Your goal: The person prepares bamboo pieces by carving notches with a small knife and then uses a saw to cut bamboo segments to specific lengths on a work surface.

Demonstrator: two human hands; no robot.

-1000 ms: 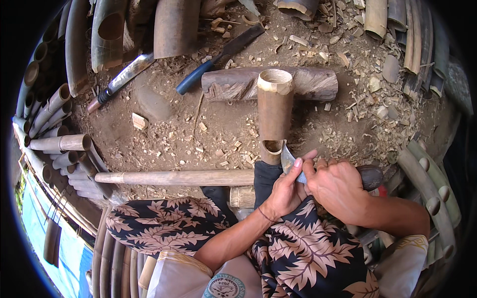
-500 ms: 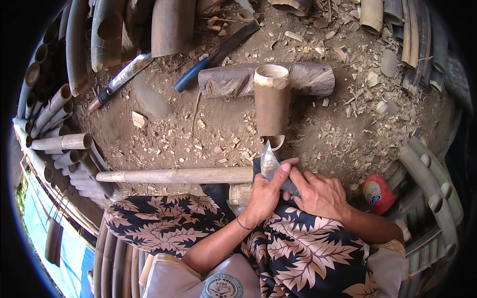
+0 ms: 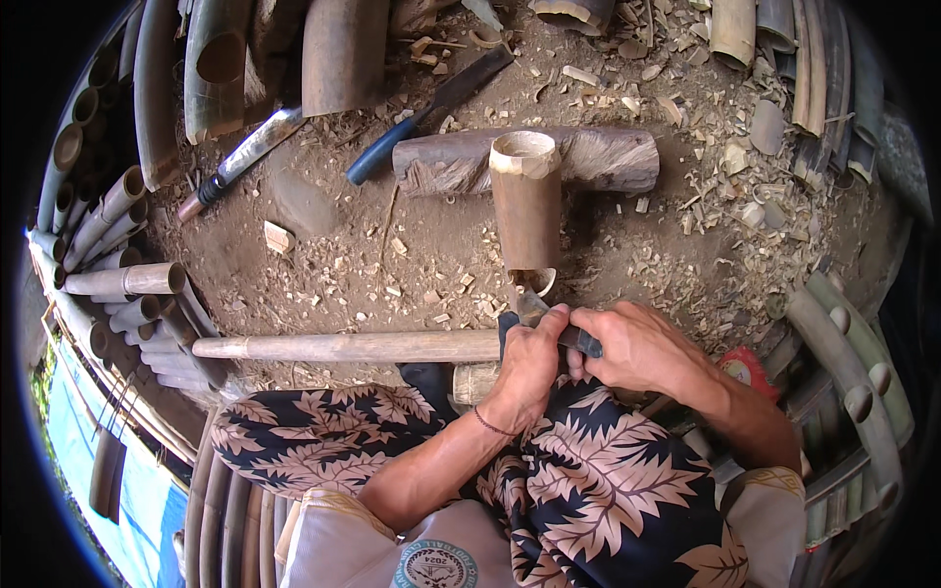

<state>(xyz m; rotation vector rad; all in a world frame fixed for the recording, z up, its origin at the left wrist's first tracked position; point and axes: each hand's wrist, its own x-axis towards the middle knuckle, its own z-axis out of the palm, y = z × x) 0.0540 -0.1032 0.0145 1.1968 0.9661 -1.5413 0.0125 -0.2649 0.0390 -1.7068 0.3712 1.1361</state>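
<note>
Bamboo tube (image 3: 526,218), one; one knife (image 3: 531,309) in two hands (image 3: 532,359).

1. From where I'm standing, lettering runs around the teal ring (image 3: 434,545) of the round emblem (image 3: 434,570) on the person's pale shirt (image 3: 343,549). The lower edge of the view cuts into it, so some letters are lost.
2. Inside that ring, by a small dark motif on a pale ground, sits a short row of digits.
3. The red packet (image 3: 749,367) at the person's right has a printed front, partly covered by the right forearm (image 3: 753,416); I can't make its print out.
</note>
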